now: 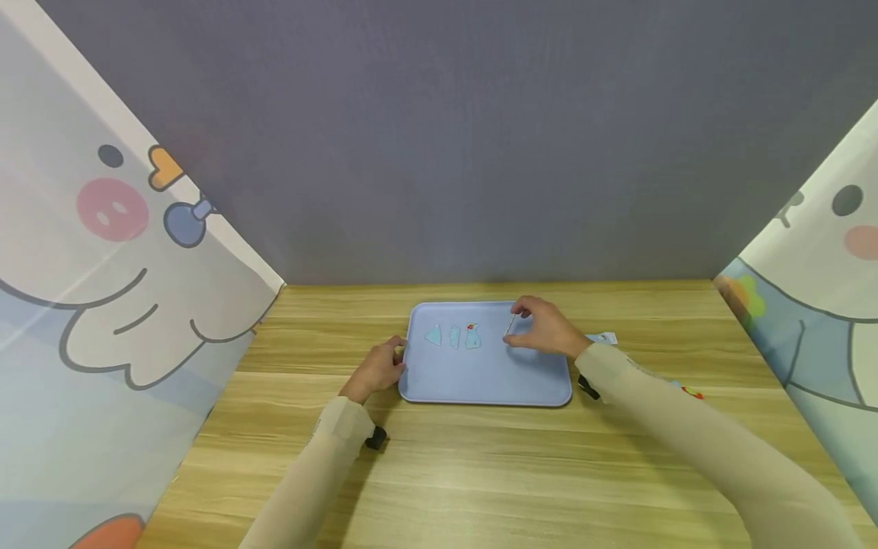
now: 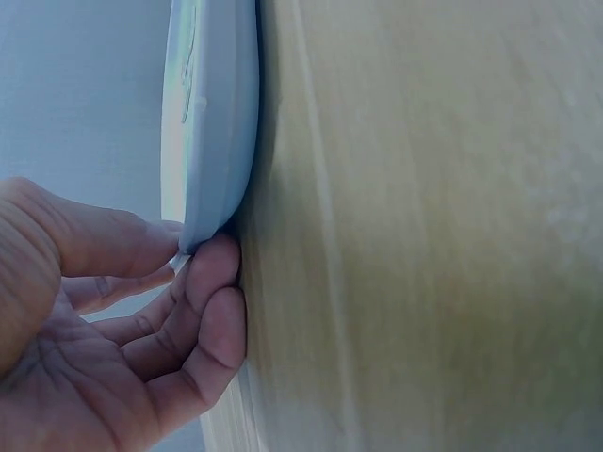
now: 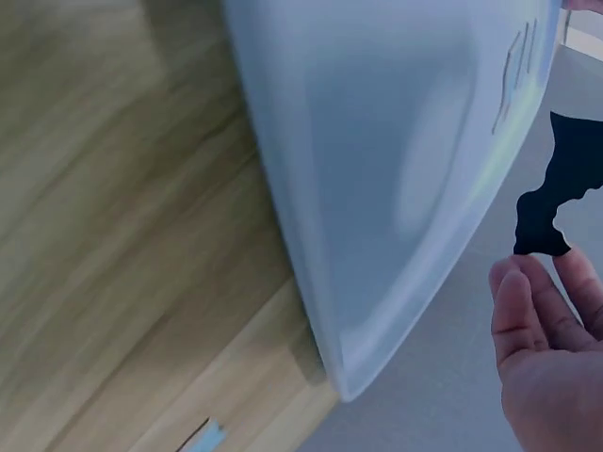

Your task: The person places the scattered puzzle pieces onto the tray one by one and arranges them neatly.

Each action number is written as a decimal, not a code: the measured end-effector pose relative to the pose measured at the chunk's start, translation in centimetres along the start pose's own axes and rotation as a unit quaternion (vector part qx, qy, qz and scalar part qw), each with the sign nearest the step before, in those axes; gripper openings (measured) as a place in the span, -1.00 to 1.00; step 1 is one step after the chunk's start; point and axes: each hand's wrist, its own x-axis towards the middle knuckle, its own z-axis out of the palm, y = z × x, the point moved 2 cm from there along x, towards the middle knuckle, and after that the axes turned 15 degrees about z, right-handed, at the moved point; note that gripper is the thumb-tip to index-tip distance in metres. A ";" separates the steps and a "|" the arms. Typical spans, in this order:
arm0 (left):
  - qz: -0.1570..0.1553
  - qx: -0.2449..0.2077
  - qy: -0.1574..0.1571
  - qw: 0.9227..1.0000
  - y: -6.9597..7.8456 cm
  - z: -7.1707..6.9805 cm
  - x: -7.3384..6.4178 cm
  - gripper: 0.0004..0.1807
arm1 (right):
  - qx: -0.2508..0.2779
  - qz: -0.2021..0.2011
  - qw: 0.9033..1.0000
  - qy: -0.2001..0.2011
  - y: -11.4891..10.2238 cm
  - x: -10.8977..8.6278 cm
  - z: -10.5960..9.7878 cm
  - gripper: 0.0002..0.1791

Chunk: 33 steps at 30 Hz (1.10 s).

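A pale blue tray (image 1: 480, 385) lies on the wooden table, its left rim gripped by my left hand (image 1: 379, 367). In the left wrist view the thumb (image 2: 122, 240) is on the rim and curled fingers (image 2: 219, 325) are at its underside. Over the tray's right part, my right hand (image 1: 543, 329) pinches a thin flat cut-out piece (image 3: 570, 165) by its edge; its dark side shows in the right wrist view. Left of it on the tray lie a light blue triangular piece (image 1: 434, 335), a narrow piece (image 1: 455, 337) and a piece with a red detail (image 1: 473, 340).
Right of the tray, a light blue and white piece (image 1: 604, 338) lies on the table (image 1: 480, 473), near the right forearm. Farther right is a red and green piece (image 1: 693, 393), partly behind the sleeve. A grey wall (image 1: 480, 152) stands behind, with cartoon panels on both sides.
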 end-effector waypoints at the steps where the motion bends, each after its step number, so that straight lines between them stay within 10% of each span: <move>1: -0.002 -0.001 -0.001 1.000 0.0 0.0 0.0 -0.52 | 0.001 0.003 1.000 -0.008 -0.1 0.1 0.2 -0.37; 33: -0.003 -0.009 0.004 1.000 -0.1 -0.1 0.2 -0.52 | -0.020 -0.032 0.996 -0.079 -0.5 3.2 2.8 -0.54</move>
